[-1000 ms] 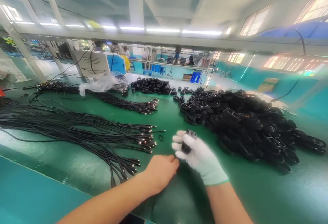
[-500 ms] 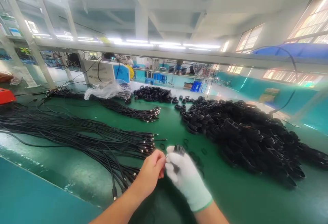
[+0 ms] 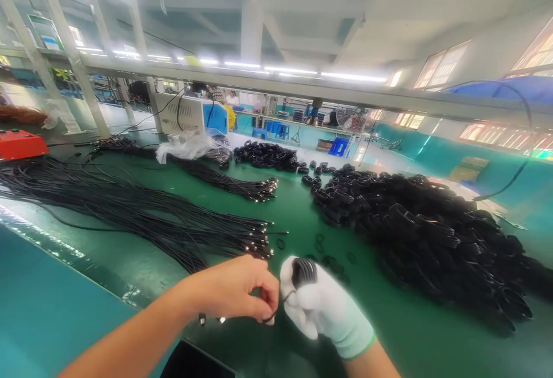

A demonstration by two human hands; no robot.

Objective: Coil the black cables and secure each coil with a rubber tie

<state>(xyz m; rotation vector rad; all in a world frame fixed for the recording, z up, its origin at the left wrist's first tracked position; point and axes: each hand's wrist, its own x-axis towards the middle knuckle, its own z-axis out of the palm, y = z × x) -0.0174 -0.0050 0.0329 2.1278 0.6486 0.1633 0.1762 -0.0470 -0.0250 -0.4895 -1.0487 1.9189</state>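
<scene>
1. Nearest the camera, at six o'clock, the gloved right hand (image 3: 322, 309) is clenched around a coiled black cable (image 3: 303, 270), whose loops show above the glove's fingers.
2. Just at nine o'clock of it, the bare left hand (image 3: 235, 291) pinches a thin black band or cable tail (image 3: 276, 309) between thumb and fingers; which of the two it is cannot be told. The two hands are almost touching.
3. A likely slip: if the right hand's squeeze loosens while the left pulls, the coil could spring open. The two connector ends (image 3: 211, 320) dangling under the left hand could also snag on the straight cables close by.
4. At six o'clock the front edge of the green bench (image 3: 294, 211) lies right under the wrists, so anything dropped there may roll off it.
5. At twelve o'clock of the hands, a few loose small bands (image 3: 280, 244) lie on a bare green patch, the best open room for setting things down.
6. At ten o'clock, straight black cables (image 3: 129, 211) fan across the bench, their plugs pointing toward the hands, leaving little room leftward.
7. At two o'clock, a big heap of coiled cables (image 3: 432, 234) crowds the right side.
8. Farther at eleven o'clock lie a plastic bag (image 3: 185, 146) and a white machine (image 3: 181, 114).
</scene>
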